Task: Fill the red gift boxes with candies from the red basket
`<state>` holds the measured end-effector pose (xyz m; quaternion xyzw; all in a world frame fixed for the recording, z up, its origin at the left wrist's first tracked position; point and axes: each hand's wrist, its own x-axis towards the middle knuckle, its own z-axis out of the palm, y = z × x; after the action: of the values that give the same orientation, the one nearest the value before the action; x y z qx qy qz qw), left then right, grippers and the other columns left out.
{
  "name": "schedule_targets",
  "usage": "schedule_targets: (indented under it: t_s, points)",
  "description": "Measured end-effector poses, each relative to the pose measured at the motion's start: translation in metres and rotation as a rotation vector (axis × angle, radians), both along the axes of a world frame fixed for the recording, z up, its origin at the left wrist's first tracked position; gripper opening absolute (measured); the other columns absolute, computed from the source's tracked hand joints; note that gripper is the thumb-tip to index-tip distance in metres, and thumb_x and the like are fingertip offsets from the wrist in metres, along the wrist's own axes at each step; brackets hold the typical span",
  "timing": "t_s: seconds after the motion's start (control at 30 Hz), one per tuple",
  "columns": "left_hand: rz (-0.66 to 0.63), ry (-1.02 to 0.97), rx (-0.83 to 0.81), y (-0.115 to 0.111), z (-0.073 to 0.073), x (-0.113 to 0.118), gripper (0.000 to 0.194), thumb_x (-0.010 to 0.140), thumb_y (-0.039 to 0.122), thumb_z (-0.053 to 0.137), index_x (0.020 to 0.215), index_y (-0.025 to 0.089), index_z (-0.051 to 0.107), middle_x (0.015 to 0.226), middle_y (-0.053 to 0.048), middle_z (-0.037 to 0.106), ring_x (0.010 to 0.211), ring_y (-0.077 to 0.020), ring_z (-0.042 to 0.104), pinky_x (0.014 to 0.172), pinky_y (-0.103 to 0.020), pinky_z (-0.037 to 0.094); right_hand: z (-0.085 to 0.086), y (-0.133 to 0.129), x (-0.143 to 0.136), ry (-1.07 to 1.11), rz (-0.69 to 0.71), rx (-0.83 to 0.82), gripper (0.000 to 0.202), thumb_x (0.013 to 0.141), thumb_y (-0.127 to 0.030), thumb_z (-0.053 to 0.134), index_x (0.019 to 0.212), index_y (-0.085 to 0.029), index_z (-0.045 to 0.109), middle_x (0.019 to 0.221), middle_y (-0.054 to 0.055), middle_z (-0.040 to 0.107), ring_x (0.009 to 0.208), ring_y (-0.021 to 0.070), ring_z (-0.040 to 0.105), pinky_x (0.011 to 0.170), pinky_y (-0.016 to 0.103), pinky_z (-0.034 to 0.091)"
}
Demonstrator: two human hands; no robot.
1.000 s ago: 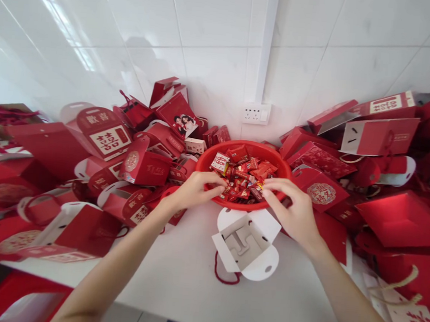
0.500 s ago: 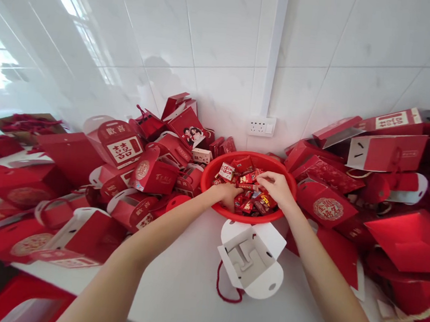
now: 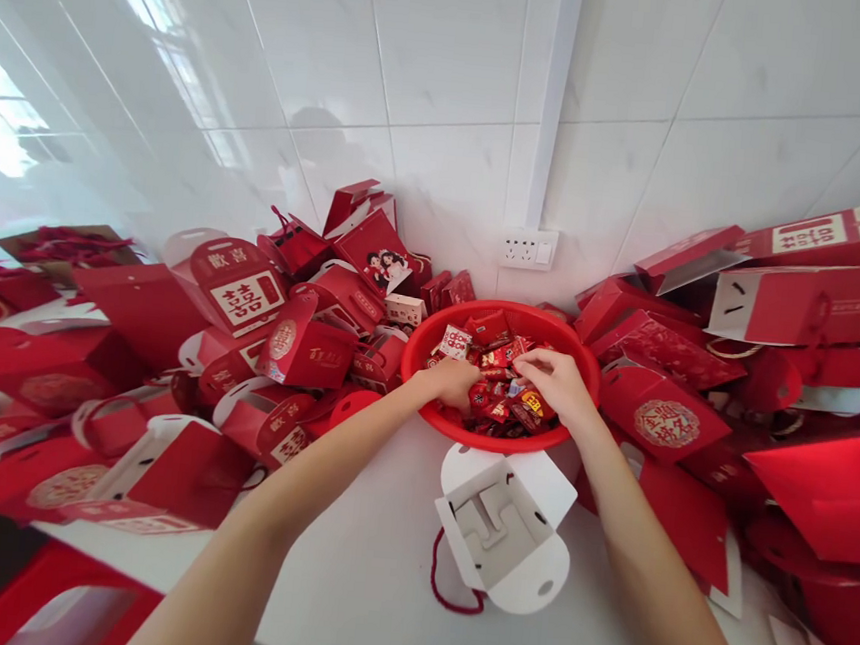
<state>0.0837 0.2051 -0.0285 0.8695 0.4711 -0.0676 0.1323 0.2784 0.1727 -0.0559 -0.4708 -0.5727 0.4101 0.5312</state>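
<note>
A red plastic basket point(image 3: 586, 366) holds many small wrapped candies point(image 3: 498, 357), mostly in red wrappers. Inside it, my left hand point(image 3: 453, 381) reaches down on the left side, its fingertips hidden among the candies. On the basket's right side is my right hand point(image 3: 558, 382), its fingers curled and drawn together at the candies; whatever is between the fingertips is too small to make out. Just in front of the basket an open box point(image 3: 502, 530), white outside flaps and grey inside, stands on the white table point(image 3: 356, 557) with its flaps spread. A dark red cord handle point(image 3: 441, 589) hangs from its left side.
Red gift boxes point(image 3: 248, 287) are piled on the left, several with printed characters. More red boxes point(image 3: 663, 413) crowd the right side. Behind the basket is a tiled wall point(image 3: 453, 64) with a power socket point(image 3: 528, 249). A red stool point(image 3: 52, 596) stands at lower left.
The right hand has shifted slightly, staying over the candies with its fingers drawn in. The left hand stays in the basket. The view has moved a little.
</note>
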Motion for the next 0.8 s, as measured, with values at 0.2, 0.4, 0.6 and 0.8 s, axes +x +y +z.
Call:
schedule_targets:
  t_s: [0.2,0.4,0.6,0.8]
  points:
    - [0.034,-0.336,-0.027,0.007,-0.001,-0.017,0.012,0.059,0.020,0.078,0.062,0.018,0.067,0.060,0.003,0.063,0.067,-0.0187,0.064,0.067,-0.026,0.050,0.001,0.000,0.001,0.045,-0.001,-0.017,0.027,0.062,-0.045,0.084,0.069,-0.021,0.073,0.066,0.001,0.074,0.063,0.0217,0.071,0.063,0.033,0.058]
    - [0.212,-1.131,-0.310,0.004,0.002,-0.028,0.031,0.056,0.029,0.088,0.079,0.012,0.075,0.076,-0.002,0.075,0.073,-0.0193,0.068,0.077,-0.033,0.057,0.003,-0.001,-0.002,0.130,0.033,-0.094,0.031,0.069,-0.048,0.083,0.081,-0.022,0.073,0.082,0.004,0.080,0.075,0.0223,0.077,0.061,0.030,0.059]
    - [0.206,-1.279,-0.389,-0.001,0.004,-0.017,0.041,0.051,0.030,0.096,0.080,0.011,0.076,0.077,-0.004,0.077,0.073,-0.0202,0.071,0.080,-0.036,0.058,0.011,-0.009,-0.003,0.203,0.148,-0.181,0.040,0.067,-0.047,0.088,0.097,-0.024,0.074,0.081,0.003,0.080,0.073,0.0231,0.077,0.059,0.033,0.061]
    - [0.178,-1.210,-0.386,0.001,-0.004,-0.008,0.045,0.054,0.034,0.098,0.086,0.012,0.075,0.083,-0.005,0.078,0.078,-0.0207,0.072,0.083,-0.037,0.059,0.016,-0.011,0.002,0.288,0.139,-0.185,0.043,0.056,-0.042,0.092,0.089,-0.023,0.073,0.085,0.002,0.080,0.075,0.0215,0.076,0.069,0.034,0.063]
